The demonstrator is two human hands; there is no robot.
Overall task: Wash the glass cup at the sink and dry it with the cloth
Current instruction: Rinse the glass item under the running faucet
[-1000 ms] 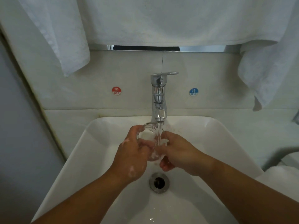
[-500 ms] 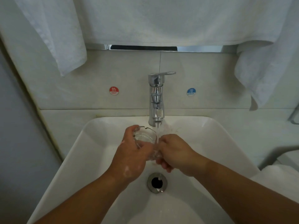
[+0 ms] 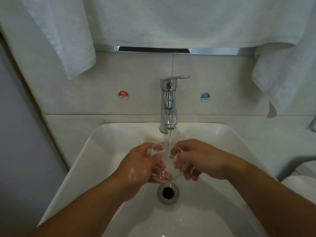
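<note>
The glass cup (image 3: 169, 165) is over the middle of the sink (image 3: 102, 151), just above the drain (image 3: 168, 193) and right under the tap (image 3: 168, 100). The water (image 3: 169, 139) runs into it. The left hand (image 3: 143, 165) grips the cup from the left with its fingers curled round the wall, and there are suds on its back. The right hand (image 3: 201, 159) holds the cup from the right, fingers curled under and around it. A white towel (image 3: 171, 21) hangs over the back edge of the counter, above the hot sticker (image 3: 123, 95) and the cold sticker (image 3: 205, 97).
</note>
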